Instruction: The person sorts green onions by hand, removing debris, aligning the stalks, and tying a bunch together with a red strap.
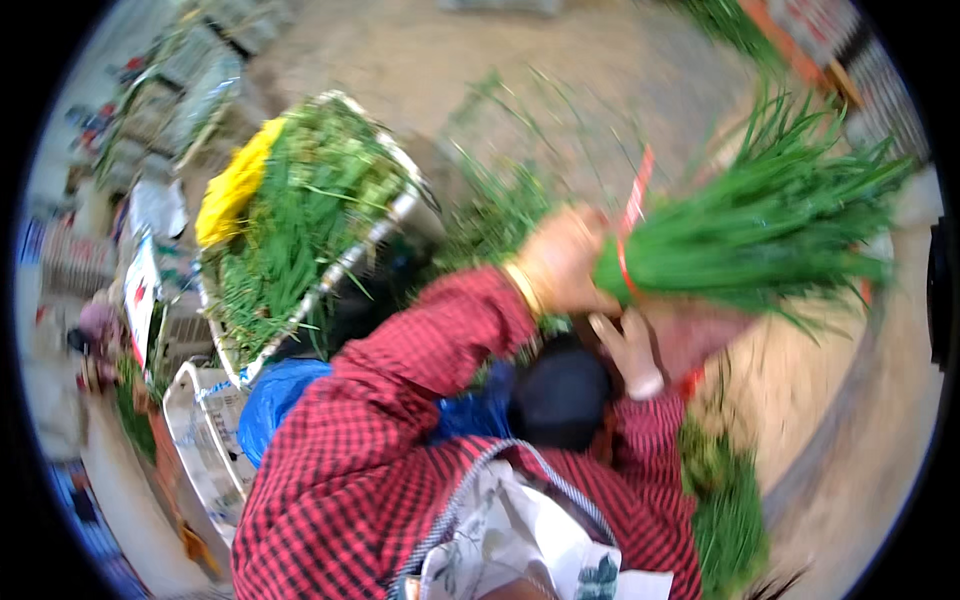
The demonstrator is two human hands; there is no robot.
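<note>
A thick bundle of long green leafy stalks, like chives (750, 225), has a red tie (627, 262) around it near its left end. My left hand (566, 259), in a pale glove, is closed around that left end, beside the tie. Just below the bundle is my right hand (630, 349), also gloved, with fingers apart and nothing seen between them. Whether its fingertips touch the bundle is not clear. The bundle's leaf tips fan out to the upper right.
A white crate (341, 274) full of green trimmings, with a yellow cloth or bag (240, 184) on its edge, stands at left. An empty-looking white basket (217, 442) is nearer. Loose stalks (724, 517) lie at lower right. A person (97, 337) is at far left.
</note>
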